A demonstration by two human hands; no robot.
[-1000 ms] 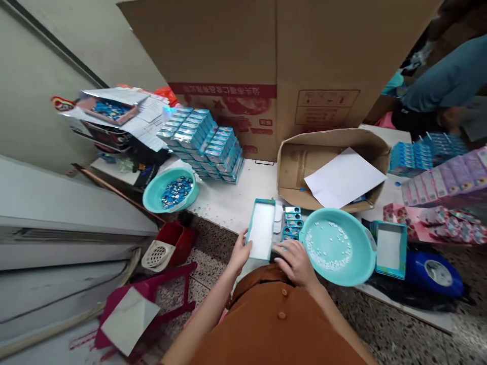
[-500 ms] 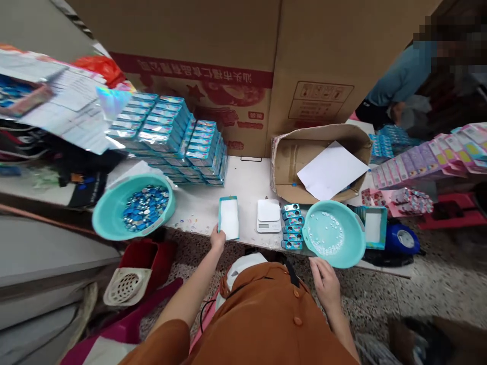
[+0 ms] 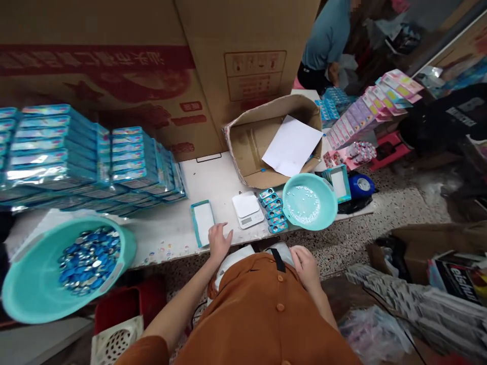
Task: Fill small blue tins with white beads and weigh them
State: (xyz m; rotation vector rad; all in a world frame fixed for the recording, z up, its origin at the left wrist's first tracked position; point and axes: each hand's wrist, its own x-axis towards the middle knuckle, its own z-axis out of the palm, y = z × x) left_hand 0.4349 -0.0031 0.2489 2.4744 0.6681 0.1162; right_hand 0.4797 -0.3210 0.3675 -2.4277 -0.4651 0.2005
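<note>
My left hand [image 3: 219, 242] is open at the table's front edge, thumb and fingers apart, with nothing held. It is beside the right side of a shallow blue-edged box [image 3: 204, 223] with a white inside; whether a finger touches it I cannot tell. To its right sits a small white digital scale [image 3: 248, 210]. Several small blue packets [image 3: 274, 210] with round dark holes lie in a column between the scale and a turquoise basin [image 3: 304, 203] holding small white pieces. My right hand [image 3: 305, 266] rests by my waist below the basin, fingers loosely extended and holding nothing.
A larger turquoise basin [image 3: 34, 284] with blue and silver pieces stands at left, before stacked wrapped blue boxes [image 3: 76, 152]. Behind the scale is an open carton [image 3: 247, 152] holding a white sheet [image 3: 292, 144]. Another person [image 3: 327, 40] is at the far right.
My left hand has let go of the blue-edged box and moved to its right. My right hand has drawn back towards my body. The view has turned right.
</note>
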